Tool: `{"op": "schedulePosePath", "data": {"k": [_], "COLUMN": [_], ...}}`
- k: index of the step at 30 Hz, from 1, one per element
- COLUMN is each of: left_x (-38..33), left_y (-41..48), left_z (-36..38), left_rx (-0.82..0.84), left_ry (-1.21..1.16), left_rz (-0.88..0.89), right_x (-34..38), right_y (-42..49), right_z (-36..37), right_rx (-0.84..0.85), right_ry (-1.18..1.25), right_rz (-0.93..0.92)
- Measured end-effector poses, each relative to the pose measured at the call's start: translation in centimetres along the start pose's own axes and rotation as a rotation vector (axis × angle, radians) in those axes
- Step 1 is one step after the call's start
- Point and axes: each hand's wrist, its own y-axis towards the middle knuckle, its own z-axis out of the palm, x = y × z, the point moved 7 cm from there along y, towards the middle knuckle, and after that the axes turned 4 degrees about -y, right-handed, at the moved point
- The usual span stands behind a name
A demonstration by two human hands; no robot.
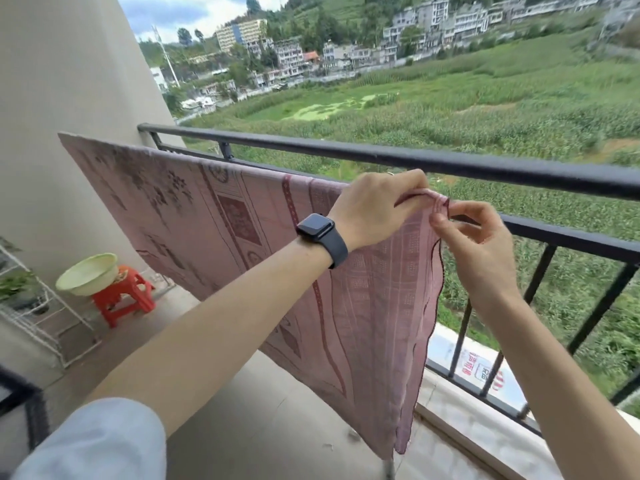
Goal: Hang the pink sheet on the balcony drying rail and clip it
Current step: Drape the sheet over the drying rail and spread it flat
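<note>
The pink patterned sheet point(214, 216) hangs draped over a thin drying rail point(166, 151) that runs just inside the balcony's black railing. My left hand point(375, 206), with a dark watch on the wrist, grips the sheet's top edge near its right end. Just to the right of it, my right hand point(476, 237) pinches the sheet's right corner at the dark hem. The rail under both hands is hidden by cloth. No clip shows in either hand.
The black balcony railing point(381, 157) with vertical bars runs behind the sheet. A pale green basin point(88, 273) sits on a red plastic stool point(123, 301) at the left wall. A white wire rack point(41, 317) with plants stands at the far left.
</note>
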Motion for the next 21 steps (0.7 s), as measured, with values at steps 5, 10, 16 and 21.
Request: {"op": "schedulePosePath", "data": {"k": [5, 10, 16, 21], "left_x": [-0.3, -0.2, -0.7, 0.2], "left_y": [-0.1, 0.1, 0.1, -0.8], "left_z": [-0.2, 0.1, 0.2, -0.4], "left_rx": [0.007, 0.047, 0.042, -0.022], "left_ry": [-0.051, -0.128, -0.133, -0.041], "left_rz": [-0.057, -0.134, -0.173, -0.115], "right_x": [2.1, 1.1, 1.2, -0.7], "right_y": [-0.1, 0.0, 0.7, 0.2], "right_z": [-0.8, -0.7, -1.4, -0.7], "right_rx": [-0.081, 0.004, 0.025, 0.091], "right_ry": [-0.079, -0.114, -0.056, -0.163], "right_rz": [-0.172, -0.139, -0.162, -0.094]}}
